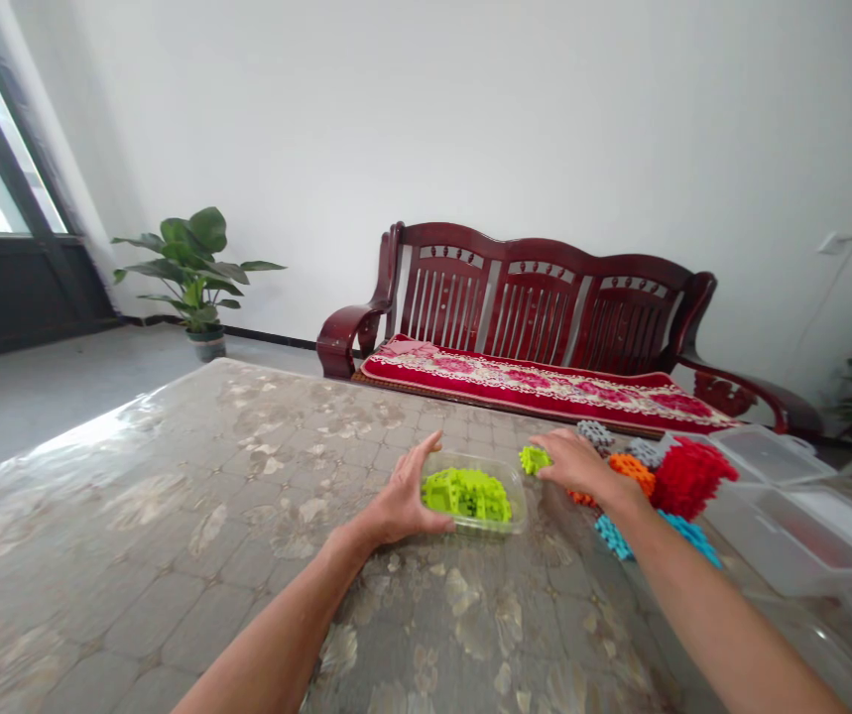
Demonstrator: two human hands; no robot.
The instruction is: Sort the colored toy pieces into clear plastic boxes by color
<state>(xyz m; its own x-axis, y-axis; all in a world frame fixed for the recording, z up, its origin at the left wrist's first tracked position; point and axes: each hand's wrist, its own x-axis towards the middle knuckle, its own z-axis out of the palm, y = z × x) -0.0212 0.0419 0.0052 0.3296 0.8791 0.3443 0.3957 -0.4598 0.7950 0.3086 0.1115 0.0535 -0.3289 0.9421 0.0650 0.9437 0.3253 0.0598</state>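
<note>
Tub [520,504] between spread left fingers [416,458]

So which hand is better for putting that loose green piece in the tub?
Probably the right hand: it's at the loose green piece, beside the tub. The left hand grips the tub's left side, so it seems better for steadying.

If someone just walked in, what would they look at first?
Probably the lime-green pieces piled in the clear tub on the table, with the left hand at the tub's left end. The red heap on the right, by the clear boxes, pops out too. Behind the table, the dark red wooden bench with its flowery cover stands before the white wall.
</note>
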